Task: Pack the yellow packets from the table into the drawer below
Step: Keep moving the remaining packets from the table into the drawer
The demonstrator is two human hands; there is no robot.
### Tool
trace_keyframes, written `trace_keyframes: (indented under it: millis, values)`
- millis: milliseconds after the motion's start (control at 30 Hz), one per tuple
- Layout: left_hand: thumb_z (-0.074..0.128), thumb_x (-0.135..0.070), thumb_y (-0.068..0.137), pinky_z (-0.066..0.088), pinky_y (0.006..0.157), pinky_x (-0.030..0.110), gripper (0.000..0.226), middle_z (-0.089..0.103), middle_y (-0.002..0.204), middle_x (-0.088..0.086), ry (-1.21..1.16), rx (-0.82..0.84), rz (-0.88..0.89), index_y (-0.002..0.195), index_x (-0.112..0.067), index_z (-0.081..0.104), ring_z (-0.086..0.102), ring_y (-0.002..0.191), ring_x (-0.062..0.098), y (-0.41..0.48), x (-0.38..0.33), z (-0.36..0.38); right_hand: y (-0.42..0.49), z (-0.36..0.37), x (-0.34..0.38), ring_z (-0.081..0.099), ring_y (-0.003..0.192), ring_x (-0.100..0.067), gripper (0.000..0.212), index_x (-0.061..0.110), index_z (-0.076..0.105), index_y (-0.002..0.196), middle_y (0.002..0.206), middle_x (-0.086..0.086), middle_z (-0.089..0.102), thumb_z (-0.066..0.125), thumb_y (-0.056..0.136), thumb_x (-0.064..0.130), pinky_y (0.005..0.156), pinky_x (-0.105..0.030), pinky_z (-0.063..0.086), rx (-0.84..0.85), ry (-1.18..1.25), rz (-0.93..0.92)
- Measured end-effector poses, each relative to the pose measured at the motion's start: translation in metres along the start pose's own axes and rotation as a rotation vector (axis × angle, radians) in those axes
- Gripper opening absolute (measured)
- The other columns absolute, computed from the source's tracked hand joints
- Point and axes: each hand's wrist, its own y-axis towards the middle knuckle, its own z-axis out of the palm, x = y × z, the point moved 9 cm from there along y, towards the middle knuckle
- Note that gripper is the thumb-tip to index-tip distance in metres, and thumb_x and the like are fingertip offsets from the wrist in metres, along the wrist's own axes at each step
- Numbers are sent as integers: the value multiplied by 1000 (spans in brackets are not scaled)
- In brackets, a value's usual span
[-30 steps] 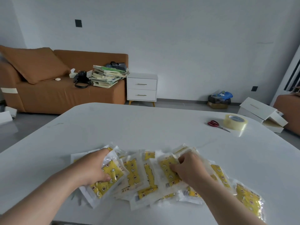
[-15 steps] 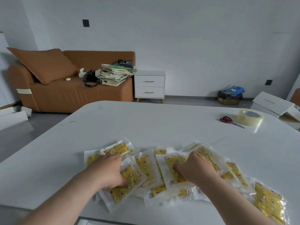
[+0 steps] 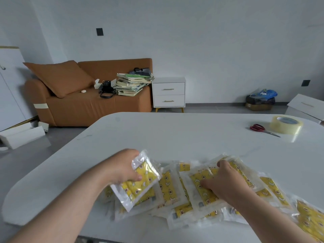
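Left hand [image 3: 122,168] has a grip on the lifted packet [image 3: 140,183]; thumb lies flat across its yellow face, the other fingers curl round behind the top edge where I can't see them properly; that packet is tilted, its low corner hanging just over the left end of the pile.

The rest of the yellow packets [image 3: 168,188] are fanned out overlapping along the near edge of the white table [image 3: 175,137], running off toward the bottom right corner.

Right hand [image 3: 226,183] sits on the top packet [image 3: 203,192] in the middle of that spread; thumb pressed down on the yellow print, index finger hooked over the far edge, so thumb and finger are spread wide across it and clamp it between them; remaining fingers are tucked under the hand, can't tell how they lie.

Far right of the table there's a pair of red-handled scissors [image 3: 259,128] just beside a roll of clear tape [image 3: 285,124], well apart from the packets; behind, a brown sofa [image 3: 84,106] with a stack of books [image 3: 131,84].
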Motion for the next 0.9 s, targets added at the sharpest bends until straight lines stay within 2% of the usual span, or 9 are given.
trace_keyframes:
  millis: [67, 133, 200, 333, 500, 567, 667, 767, 900]
  values:
    - [83, -28, 71, 46, 92, 27, 66, 59, 128, 1, -91, -26, -7, 129, -16, 54, 58, 112, 19, 23, 8, -13, 0, 0, 2, 50, 89, -21, 80, 14, 23, 146, 112, -4, 52, 70, 84, 32, 66, -29, 42, -7, 50, -39]
    - [84, -25, 70, 49, 83, 28, 57, 63, 117, 2, -119, -33, -24, 120, -14, 58, 62, 103, 19, 44, 16, -13, 0, -2, 1, 54, 108, -26, 86, 15, 19, 150, 133, -9, 51, 72, 84, 30, 76, -30, 45, -35, 109, -64]
    - [84, -22, 70, 52, 76, 27, 44, 66, 107, 2, -109, -7, -35, 107, -15, 61, 65, 92, 17, 60, 17, -4, 2, -7, -1, 55, 118, -24, 80, 15, 29, 148, 137, -7, 53, 74, 83, 26, 86, -30, 46, -69, 190, -83]
    - [80, -25, 75, 54, 80, 29, 41, 65, 105, 0, -160, 53, -90, 110, -17, 61, 65, 92, 15, 74, 23, 16, 9, -10, -3, 67, 66, 1, 36, 25, 68, 108, 81, 15, 72, 78, 75, 15, 56, -15, 50, -84, 361, -183]
    - [83, -44, 68, 44, 99, 31, 78, 52, 133, 1, -21, 107, -157, 133, -18, 49, 52, 116, 19, 74, 29, 23, 9, -11, -7, 69, 68, 3, 42, 31, 64, 108, 81, 16, 74, 80, 75, 10, 61, -18, 56, -76, 492, -226]
    - [84, -43, 66, 48, 92, 31, 65, 61, 121, 1, 8, 109, -170, 118, -15, 57, 58, 105, 17, 77, 31, 22, 8, -10, -7, 69, 66, 1, 45, 32, 62, 111, 78, 20, 73, 80, 76, 10, 63, -22, 58, -64, 521, -248]
    - [87, -39, 63, 54, 79, 31, 47, 68, 95, -1, 12, 120, -166, 97, -17, 62, 64, 85, 15, 81, 28, 22, 6, -10, -6, 64, 55, 3, 48, 36, 55, 112, 63, 17, 68, 79, 79, 11, 52, -12, 50, -46, 547, -268]
    - [87, -37, 63, 52, 74, 29, 44, 66, 90, -3, 14, 82, -143, 91, -19, 59, 62, 82, 14, 83, 24, 17, 8, -8, -9, 71, 67, -7, 50, 36, 56, 113, 78, 8, 74, 79, 78, 10, 62, -25, 59, -23, 571, -231]
    - [87, -31, 65, 44, 61, 27, 39, 60, 83, -2, -41, -33, -83, 81, -18, 53, 56, 74, 12, 80, 18, -3, 10, -9, -14, 74, 68, -11, 26, 23, 69, 95, 78, 7, 77, 79, 77, 6, 59, -24, 58, -9, 684, -182]
